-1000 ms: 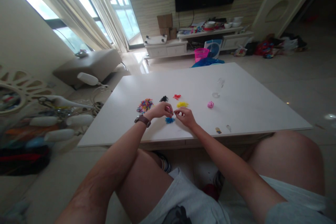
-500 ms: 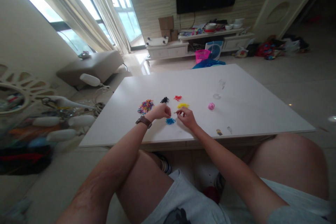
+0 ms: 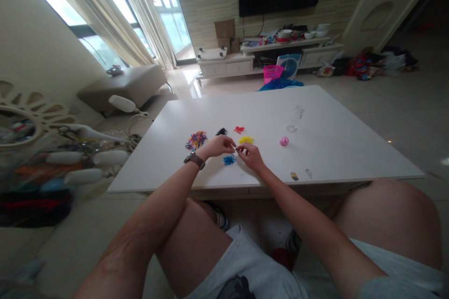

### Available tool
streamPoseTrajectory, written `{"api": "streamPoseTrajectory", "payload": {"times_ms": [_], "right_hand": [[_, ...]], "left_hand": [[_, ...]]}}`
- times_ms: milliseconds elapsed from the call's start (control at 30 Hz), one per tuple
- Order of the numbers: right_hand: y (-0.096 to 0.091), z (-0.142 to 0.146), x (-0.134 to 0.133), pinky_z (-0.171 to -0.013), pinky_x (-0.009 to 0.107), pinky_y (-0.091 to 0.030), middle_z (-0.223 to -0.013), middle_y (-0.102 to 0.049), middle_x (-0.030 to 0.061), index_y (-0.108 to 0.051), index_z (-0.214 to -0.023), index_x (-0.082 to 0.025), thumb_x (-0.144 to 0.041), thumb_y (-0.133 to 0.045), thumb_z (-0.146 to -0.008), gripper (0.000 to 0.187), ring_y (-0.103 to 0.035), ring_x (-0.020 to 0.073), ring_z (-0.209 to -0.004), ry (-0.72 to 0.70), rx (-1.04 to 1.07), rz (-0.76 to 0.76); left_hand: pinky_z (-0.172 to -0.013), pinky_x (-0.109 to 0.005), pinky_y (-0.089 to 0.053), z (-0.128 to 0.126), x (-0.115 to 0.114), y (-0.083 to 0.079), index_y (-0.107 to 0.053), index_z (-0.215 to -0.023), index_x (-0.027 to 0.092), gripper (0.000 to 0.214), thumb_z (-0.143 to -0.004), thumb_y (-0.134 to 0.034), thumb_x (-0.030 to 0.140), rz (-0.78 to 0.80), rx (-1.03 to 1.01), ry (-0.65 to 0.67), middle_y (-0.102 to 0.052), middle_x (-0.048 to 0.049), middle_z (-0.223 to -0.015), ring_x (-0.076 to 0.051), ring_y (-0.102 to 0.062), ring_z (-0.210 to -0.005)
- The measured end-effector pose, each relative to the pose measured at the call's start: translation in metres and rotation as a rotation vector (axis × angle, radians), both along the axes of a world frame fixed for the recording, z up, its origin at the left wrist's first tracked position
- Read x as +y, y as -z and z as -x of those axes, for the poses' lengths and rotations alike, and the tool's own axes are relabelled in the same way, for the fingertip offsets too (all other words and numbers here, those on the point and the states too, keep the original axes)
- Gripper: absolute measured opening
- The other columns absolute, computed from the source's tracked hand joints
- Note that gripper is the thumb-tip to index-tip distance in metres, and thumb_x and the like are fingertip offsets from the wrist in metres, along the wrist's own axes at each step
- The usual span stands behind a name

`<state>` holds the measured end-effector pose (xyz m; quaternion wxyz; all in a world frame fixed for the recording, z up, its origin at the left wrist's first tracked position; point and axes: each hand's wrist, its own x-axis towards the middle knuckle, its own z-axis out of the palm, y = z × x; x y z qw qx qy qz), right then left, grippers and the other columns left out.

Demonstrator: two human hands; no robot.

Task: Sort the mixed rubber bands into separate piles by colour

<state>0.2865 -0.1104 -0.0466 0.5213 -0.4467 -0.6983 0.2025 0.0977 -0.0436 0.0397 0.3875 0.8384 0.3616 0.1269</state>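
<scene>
My left hand (image 3: 220,146), with a brown-strapped watch on the wrist, reaches over the table with its fingers pinched. Its tips almost touch those of my right hand (image 3: 250,155), which is pinched as well. Whatever tiny thing lies between the fingertips is too small to name. Just below the hands is a pile of blue bands (image 3: 229,160), which look like small rubber bands. Yellow bands (image 3: 246,140) lie behind my right hand, and black bands (image 3: 221,131) behind my left. Farther back are red bands (image 3: 239,129). A larger mixed-colour pile (image 3: 197,140) sits left of my left hand.
On the white table (image 3: 351,149), a pink round object (image 3: 284,141) lies to the right, near a clear ring-shaped piece (image 3: 291,128) and a clear container (image 3: 299,111). A small yellow figure (image 3: 293,176) and a pale flat piece (image 3: 308,173) lie by the front edge.
My left hand has moved up and right from above the blue bands, bringing its fingertips to those of my right hand. The right hand has barely moved; the view has shifted slightly.
</scene>
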Motion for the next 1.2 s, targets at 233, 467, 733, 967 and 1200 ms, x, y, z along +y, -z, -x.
{"api": "streamPoseTrajectory", "payload": {"times_ms": [233, 467, 733, 967, 1200], "right_hand": [[0.0, 0.001, 0.0, -0.06, 0.026, -0.045, -0.08, -0.068, 0.0023, -0.069, -0.084, -0.021, -0.021, -0.061, -0.087, 0.009, -0.061, 0.0147, -0.071, 0.006, -0.002, 0.005], [-0.002, 0.001, -0.001, -0.059, 0.026, -0.045, -0.079, -0.067, 0.0021, -0.066, -0.081, -0.02, -0.025, -0.061, -0.088, 0.01, -0.061, 0.0144, -0.07, 0.019, 0.019, 0.022], [-0.004, 0.001, 0.0, -0.059, 0.026, -0.046, -0.08, -0.067, 0.0025, -0.065, -0.08, -0.02, -0.025, -0.061, -0.086, 0.008, -0.061, 0.0149, -0.071, 0.082, 0.078, 0.032], [-0.005, 0.001, -0.001, -0.059, 0.026, -0.046, -0.08, -0.067, 0.002, -0.064, -0.08, -0.021, -0.024, -0.062, -0.085, 0.007, -0.061, 0.0151, -0.071, 0.094, 0.076, 0.039], [-0.004, 0.001, -0.001, -0.06, 0.026, -0.046, -0.081, -0.066, 0.0019, -0.064, -0.081, -0.021, -0.022, -0.061, -0.085, 0.005, -0.061, 0.0151, -0.071, 0.103, 0.079, 0.043]], "left_hand": [[-0.062, -0.023, -0.049, -0.003, 0.003, 0.006, -0.074, -0.09, 0.01, 0.021, -0.072, -0.076, 0.02, 0.048, -0.047, -0.041, -0.075, -0.0081, -0.075, -0.016, -0.067, -0.067], [-0.061, -0.023, -0.049, 0.001, 0.004, 0.004, -0.074, -0.089, 0.01, 0.022, -0.07, -0.076, 0.022, 0.043, -0.008, -0.027, -0.075, -0.0079, -0.074, -0.016, -0.068, -0.067], [-0.06, -0.023, -0.043, 0.009, 0.006, 0.007, -0.077, -0.07, 0.013, 0.006, -0.067, -0.075, 0.017, -0.026, 0.171, 0.033, -0.072, -0.0041, -0.064, -0.014, -0.061, -0.06], [-0.06, -0.021, -0.043, 0.003, -0.002, 0.005, -0.08, -0.075, 0.017, 0.01, -0.067, -0.077, 0.02, -0.081, 0.267, 0.024, -0.073, -0.0033, -0.068, -0.015, -0.064, -0.065], [-0.07, -0.021, -0.048, -0.001, -0.004, 0.013, -0.081, -0.098, 0.017, 0.033, -0.067, -0.07, 0.013, -0.161, 0.273, 0.044, -0.077, -0.0071, -0.092, -0.018, -0.067, -0.08]]}}
